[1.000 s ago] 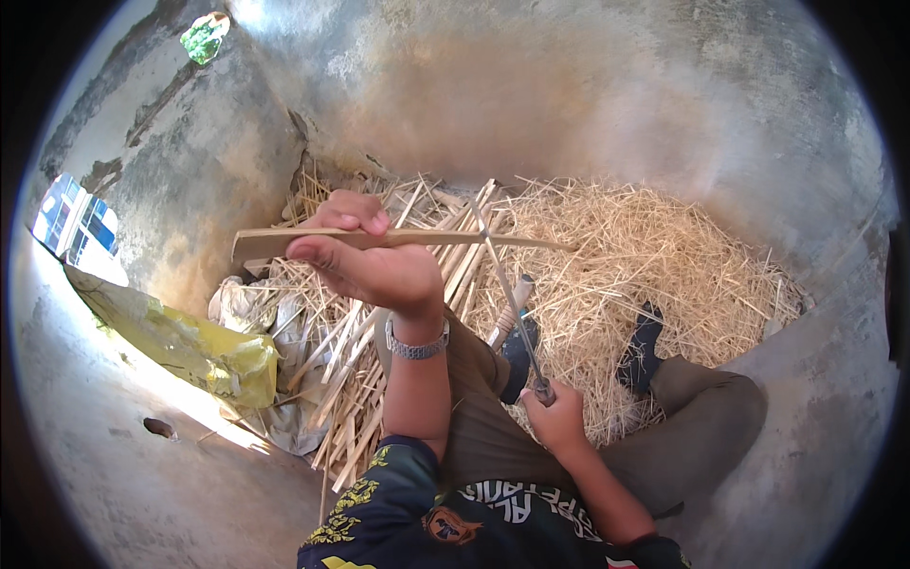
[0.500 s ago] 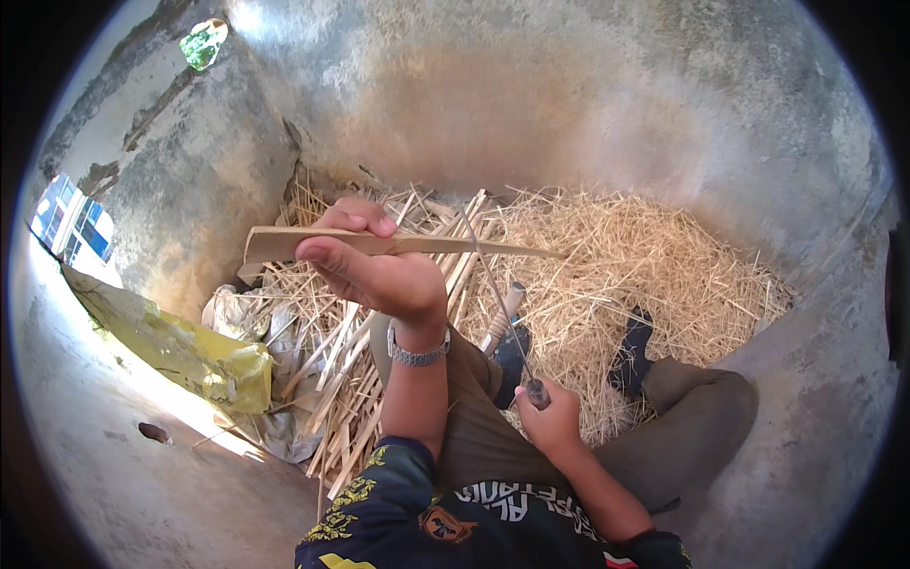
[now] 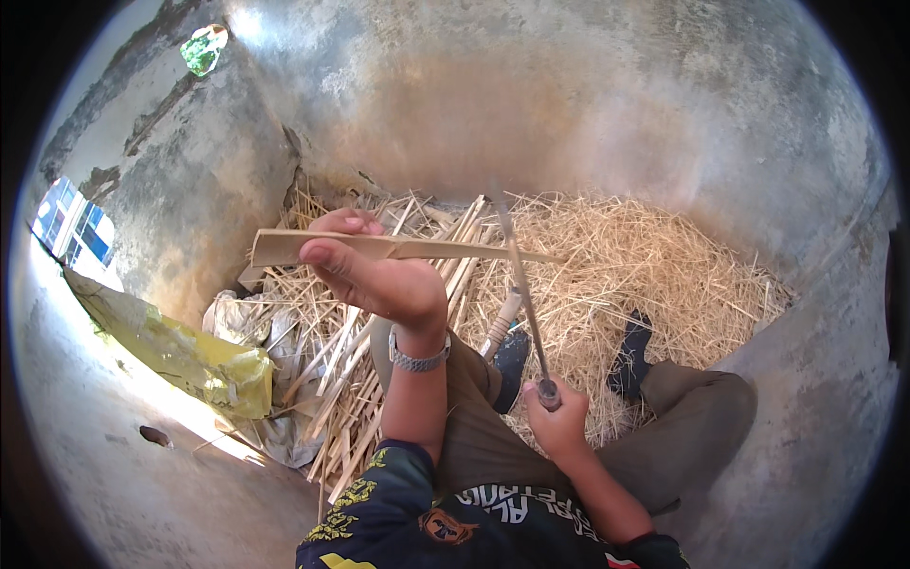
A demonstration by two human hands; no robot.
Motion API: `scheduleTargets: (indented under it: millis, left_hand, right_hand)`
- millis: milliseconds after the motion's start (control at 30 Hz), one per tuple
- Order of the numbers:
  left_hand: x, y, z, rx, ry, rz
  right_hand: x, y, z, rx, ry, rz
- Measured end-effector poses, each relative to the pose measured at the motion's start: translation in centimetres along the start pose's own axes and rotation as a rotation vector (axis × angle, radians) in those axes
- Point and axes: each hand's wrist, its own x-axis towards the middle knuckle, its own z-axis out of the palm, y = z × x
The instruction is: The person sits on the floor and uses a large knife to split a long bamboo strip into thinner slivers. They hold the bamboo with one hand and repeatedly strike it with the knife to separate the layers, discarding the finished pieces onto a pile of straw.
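- Two hands — left hand [image 3: 384,277], nine o'clock; right hand [image 3: 561,419], five
- One wooden piece [image 3: 441,249]
- One handled blade [image 3: 524,287]
- One wristwatch [image 3: 418,357], seven
- One tool handle [image 3: 500,325], four
- Two feet [image 3: 513,367], four and five
- One yellow sheet [image 3: 204,368], eight
- Wooden strips [image 3: 358,417] — beyond counting

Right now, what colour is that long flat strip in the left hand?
The strip is pale tan, seen best in the head view.

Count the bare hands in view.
2: the left hand, left of center, holding a bamboo strip; the right hand, below and to its right, gripping a knife. None appear hidden.
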Motion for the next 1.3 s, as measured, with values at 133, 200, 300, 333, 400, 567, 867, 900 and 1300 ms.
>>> scheduleTargets:
  millis: [133,200,300,333,400,567,867,900,1300]
  left_hand:
    - [-0.1,0.4,0.3,-0.014,-0.005,-0.033]
    - [-0.4,0.5,0.3,-0.023,-0.019,-0.025]
    - [-0.3,-0.3,-0.1,-0.044,-0.061,-0.041]
    - [-0.2,-0.5,-0.3,-0.052,-0.079,-0.05]
    - [0.0,-0.2,-0.3,-0.038,-0.05,-0.063]
    - [0.3,-0.5,-0.4,-0.04,-0.03,-0.046]
    - [0.1,0.0,-0.1,-0.017,-0.049,-0.031]
    - [0.2,0.0,-0.2,0.006,-0.045,-0.009]
    - [-0.2,0.3,-0.3,0.018,-0.168,-0.035]
  right_hand:
    - [0.0,1.2,-0.4,-0.055,-0.014,-0.139]
    - [0.1,1.3,0.0,-0.096,-0.038,-0.147]
    - [0.1,2.0,0.6,-0.105,-0.067,0.07]
    - [0.0,1.8,0.7,-0.116,-0.043,0.036]
    - [-0.3,1.3,0.6,-0.137,0.002,-0.022]
    - [-0.2,0.7,-0.2,-0.072,-0.019,-0.058]
    - [0.1,1.6,0.3,-0.105,0.024,0.017]
    - [0.1,1.3,0.1,-0.087,0.027,0.005]
    - [-0.2,-0.5,-0.2,-0.105,-0.047,-0.041]
